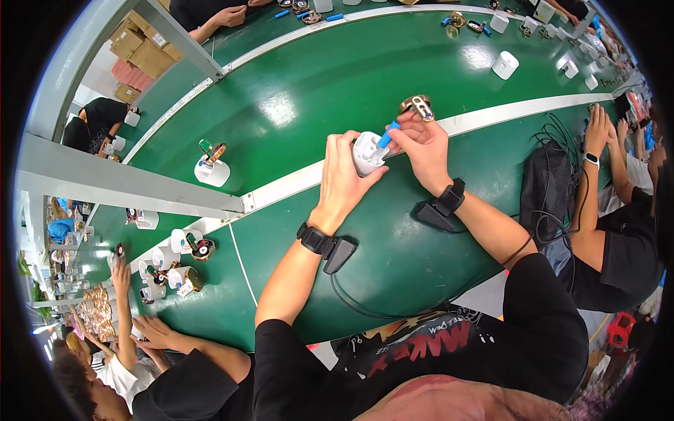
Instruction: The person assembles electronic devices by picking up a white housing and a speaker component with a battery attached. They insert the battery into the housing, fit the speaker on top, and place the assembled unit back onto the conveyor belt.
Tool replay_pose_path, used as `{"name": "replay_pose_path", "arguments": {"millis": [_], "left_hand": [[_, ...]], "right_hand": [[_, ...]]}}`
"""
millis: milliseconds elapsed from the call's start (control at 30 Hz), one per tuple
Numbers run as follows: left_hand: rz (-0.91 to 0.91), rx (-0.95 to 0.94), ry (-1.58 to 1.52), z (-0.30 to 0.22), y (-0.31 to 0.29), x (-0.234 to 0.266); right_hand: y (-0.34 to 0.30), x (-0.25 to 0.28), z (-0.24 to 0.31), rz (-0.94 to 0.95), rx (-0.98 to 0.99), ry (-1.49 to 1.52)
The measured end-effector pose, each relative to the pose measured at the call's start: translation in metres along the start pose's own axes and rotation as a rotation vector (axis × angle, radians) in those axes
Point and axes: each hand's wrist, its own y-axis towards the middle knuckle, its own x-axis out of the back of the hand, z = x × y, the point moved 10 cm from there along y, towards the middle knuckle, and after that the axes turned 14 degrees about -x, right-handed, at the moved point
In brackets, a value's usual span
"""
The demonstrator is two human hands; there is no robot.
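The left hand grips one white housing; the right hand pinches one blue cylindrical cell at its mouth. One gold round part sits just beyond the right hand's fingers. Left of both hands, one white cup-shaped shell stands on the green desk.

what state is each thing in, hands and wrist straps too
left hand: closed around the white housing
white housing: held, open end showing
right hand: gripping the blue cylinder
blue cylinder: at the housing's mouth, seating unclear
gold round part: just beyond the right hand's fingers
second white housing: on the green surface, parts sticking out of its top
left wrist strap: fastened
right wrist strap: fastened
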Motion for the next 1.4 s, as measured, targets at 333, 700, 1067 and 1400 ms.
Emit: {"name": "replay_pose_path", "arguments": {"millis": [333, 700, 1067, 1400], "left_hand": [[0.030, -0.121, 0.126, -0.020, 0.004, -0.001], [0.020, -0.102, 0.069, -0.017, 0.003, 0.000], [-0.041, 0.031, -0.130, 0.004, 0.002, 0.002], [-0.099, 0.042, -0.166, 0.008, 0.002, 0.003]], "right_hand": [[-0.008, 0.001, 0.014, -0.039, 0.230, -0.276], [-0.014, -0.023, 0.032, 0.162, 0.501, -0.679], [-0.012, -0.043, 0.015, 0.268, 0.372, -1.073], [-0.012, -0.043, -0.002, 0.322, 0.160, -1.209]]}}
